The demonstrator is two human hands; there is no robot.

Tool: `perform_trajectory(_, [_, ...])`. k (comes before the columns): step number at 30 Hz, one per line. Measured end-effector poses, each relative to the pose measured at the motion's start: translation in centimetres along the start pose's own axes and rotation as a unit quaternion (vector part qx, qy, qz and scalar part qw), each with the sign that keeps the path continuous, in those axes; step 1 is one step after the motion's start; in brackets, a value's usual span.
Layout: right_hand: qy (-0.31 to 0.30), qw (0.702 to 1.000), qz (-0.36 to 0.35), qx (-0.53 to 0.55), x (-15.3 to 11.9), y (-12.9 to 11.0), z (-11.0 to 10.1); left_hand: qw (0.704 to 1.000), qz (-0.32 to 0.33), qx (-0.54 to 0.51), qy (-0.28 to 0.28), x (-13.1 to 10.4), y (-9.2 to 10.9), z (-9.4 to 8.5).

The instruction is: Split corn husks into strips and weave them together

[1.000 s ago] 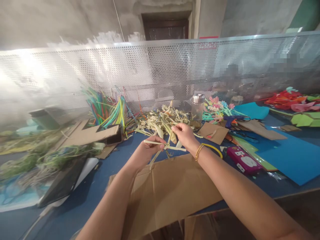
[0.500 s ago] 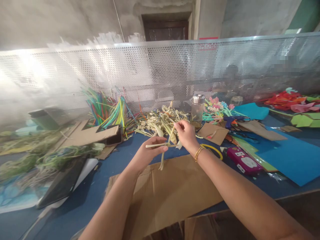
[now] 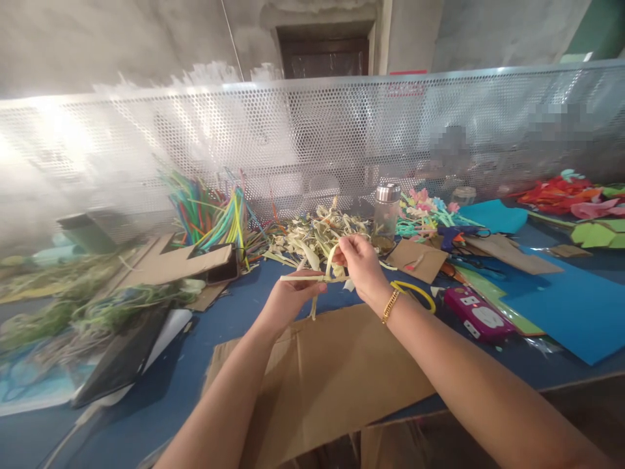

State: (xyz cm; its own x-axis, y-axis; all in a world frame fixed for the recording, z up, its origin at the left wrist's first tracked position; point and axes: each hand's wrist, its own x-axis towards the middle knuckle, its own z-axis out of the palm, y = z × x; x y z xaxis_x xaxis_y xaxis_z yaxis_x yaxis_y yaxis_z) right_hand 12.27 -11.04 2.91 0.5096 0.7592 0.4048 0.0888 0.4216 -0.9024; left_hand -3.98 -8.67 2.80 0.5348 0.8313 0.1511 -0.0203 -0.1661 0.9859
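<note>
My left hand (image 3: 289, 299) is closed on a thin pale stick (image 3: 293, 278) lying level across its fingers. A pale husk-like strip (image 3: 331, 259) crosses the stick beside my left fingertips, and its frayed tail hangs below. Higher up, the same strip bends in an arc to my right hand (image 3: 361, 264), which pinches it between thumb and fingers. My right hand has a gold bracelet (image 3: 389, 305) at the wrist. Both hands are above the far edge of a brown cardboard sheet (image 3: 342, 378). Just behind them is a heap of dry pale husk-like strips (image 3: 325, 228).
A glass bottle (image 3: 386, 218) stands behind my right hand. Colourful pipe cleaners (image 3: 215, 212) are at the back left. On the right lie a purple power strip (image 3: 476, 314) and blue sheets (image 3: 571, 299). Green fibres (image 3: 117, 306) cover the left, and a perforated metal screen (image 3: 332, 130) runs behind.
The strip has gone from fairly straight to a wider arc between my hands. The stick has tilted slightly and shifted a little left and up. My right hand has turned slightly.
</note>
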Motion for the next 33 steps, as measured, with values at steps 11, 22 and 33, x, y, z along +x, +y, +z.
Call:
perform_trajectory(11, [-0.227, 0.820, -0.257, -0.459, -1.9, -1.8, 0.0, 0.993, 0.029, -0.079, 0.082, 0.5, -0.1, -0.6])
perform_trajectory(22, [-0.227, 0.833, -0.246, -0.439, -1.3, -2.4, -0.7, 0.988, 0.040, -0.061, 0.139, 0.3, 0.8, -0.5])
perform_trajectory(33, [-0.151, 0.831, -0.267, -0.464, -0.2, -2.0, -1.7, 0.990, 0.050, 0.071, 0.113, 0.4, 0.5, -1.5])
